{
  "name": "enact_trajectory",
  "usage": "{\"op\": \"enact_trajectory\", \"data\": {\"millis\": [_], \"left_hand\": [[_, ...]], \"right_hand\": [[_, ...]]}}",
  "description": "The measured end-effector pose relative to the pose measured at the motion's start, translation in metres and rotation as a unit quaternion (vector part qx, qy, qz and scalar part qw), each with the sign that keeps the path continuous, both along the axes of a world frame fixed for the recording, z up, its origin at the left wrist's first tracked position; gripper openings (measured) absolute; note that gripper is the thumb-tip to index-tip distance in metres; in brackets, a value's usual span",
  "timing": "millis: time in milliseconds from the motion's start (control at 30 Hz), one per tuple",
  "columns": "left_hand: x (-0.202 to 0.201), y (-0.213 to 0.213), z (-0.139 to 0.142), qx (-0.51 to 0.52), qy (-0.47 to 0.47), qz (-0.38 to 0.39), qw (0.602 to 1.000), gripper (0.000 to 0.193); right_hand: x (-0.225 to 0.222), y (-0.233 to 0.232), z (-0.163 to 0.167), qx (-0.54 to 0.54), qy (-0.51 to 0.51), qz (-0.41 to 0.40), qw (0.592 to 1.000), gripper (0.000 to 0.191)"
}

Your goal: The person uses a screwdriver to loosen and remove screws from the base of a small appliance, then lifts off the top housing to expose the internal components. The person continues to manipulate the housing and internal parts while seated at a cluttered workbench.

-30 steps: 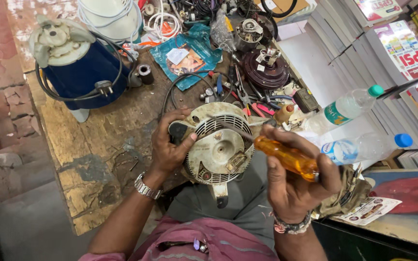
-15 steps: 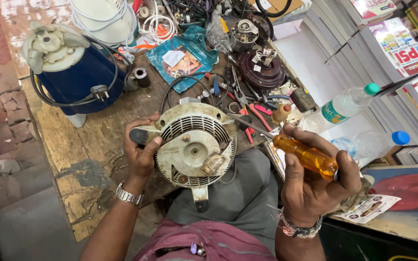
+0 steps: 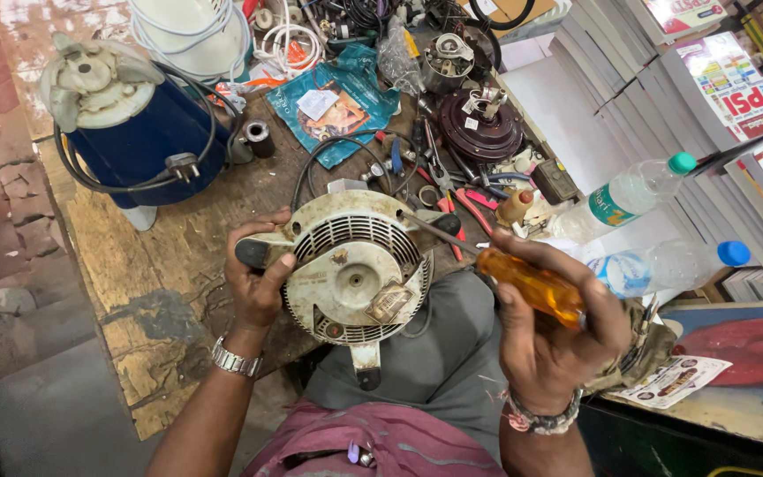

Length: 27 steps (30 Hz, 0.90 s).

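Over our lap, our left hand [image 3: 258,283] clamps the round motor housing [image 3: 351,274]; our right hand [image 3: 558,331] grips the orange-handled screwdriver [image 3: 532,287], with pliers [image 3: 439,172] and bottles [image 3: 633,194] crowding the desk [image 3: 99,256] beyond.

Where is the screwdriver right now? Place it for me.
In the head view, the orange-handled screwdriver is right of centre, gripped in the right hand, its tip touching the upper right edge of the round motor housing held by the left hand.

The left hand [image 3: 258,274] now grips the round, cream-coloured motor housing [image 3: 352,274] by its left edge, thumb on the grille, rather than across the top as a second ago. The housing sits lower and closer to the lap. The right hand [image 3: 558,340] has drawn the amber-handled screwdriver [image 3: 523,283] rightward, its blade angled at the housing's upper right rim.
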<state>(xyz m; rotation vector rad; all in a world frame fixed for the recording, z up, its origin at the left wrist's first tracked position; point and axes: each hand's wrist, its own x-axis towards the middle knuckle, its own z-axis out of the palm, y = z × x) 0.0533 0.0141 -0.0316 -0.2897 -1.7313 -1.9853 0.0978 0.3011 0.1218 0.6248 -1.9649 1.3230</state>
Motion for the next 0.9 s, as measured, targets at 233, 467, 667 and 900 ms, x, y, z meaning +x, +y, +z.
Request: {"op": "enact_trajectory", "data": {"millis": [233,467,667,900], "left_hand": [[0.002,0.008,0.006,-0.029,-0.008,0.016,0.999,0.039],[0.003,0.027,0.023,-0.110,0.005,0.070,0.991,0.040],[-0.003,0.042,0.038,-0.162,0.018,0.070,0.984,0.041],[-0.001,0.044,0.044,-0.174,0.010,0.063,0.983,0.041]], "right_hand": [[-0.007,0.000,0.008,0.079,-0.013,0.018,0.997,0.071],[0.015,-0.021,0.009,-0.039,0.047,-0.013,0.998,0.064],[0.008,-0.026,0.012,0.034,0.029,0.068,0.997,0.067],[-0.018,-0.038,0.014,0.088,0.017,0.152,0.984,0.070]]}}
